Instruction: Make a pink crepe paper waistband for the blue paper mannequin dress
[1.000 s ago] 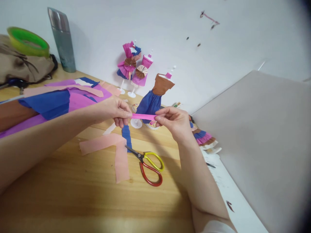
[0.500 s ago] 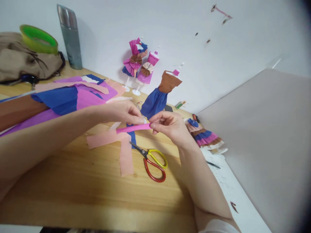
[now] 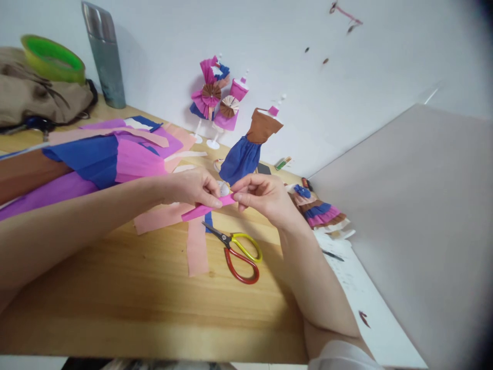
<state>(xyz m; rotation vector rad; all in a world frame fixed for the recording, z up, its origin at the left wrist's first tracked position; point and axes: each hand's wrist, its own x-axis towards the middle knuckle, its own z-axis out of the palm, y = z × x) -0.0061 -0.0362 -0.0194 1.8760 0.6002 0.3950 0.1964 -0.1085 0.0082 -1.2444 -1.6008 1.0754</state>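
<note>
A narrow bright pink strip [image 3: 195, 211] is stretched between my two hands above the table. My left hand [image 3: 198, 187] pinches it near its middle, thumb on top. The strip's right end is between the thumb and fingers of my right hand [image 3: 258, 196]. Below the strip, peach strips [image 3: 197, 252] and a small piece of blue [image 3: 208, 222] lie on the wood. Scissors [image 3: 234, 252] with one yellow and one red handle rest just below my hands, blades slightly apart. A small round white item [image 3: 223, 188] shows partly behind my fingers.
Small dress forms [image 3: 230, 106] stand by the wall, one in a brown and blue dress [image 3: 246, 149]. Coloured sheets [image 3: 92, 159], a flask [image 3: 108, 67] and a green tape roll [image 3: 54, 59] on a brown bag [image 3: 42, 95] are left. A ruffled dress [image 3: 319, 209] and white paper [image 3: 370, 293] lie right.
My left hand has shifted along the pink strip toward my right hand, and the strip's left part now angles downward. The whole view has moved slightly.
</note>
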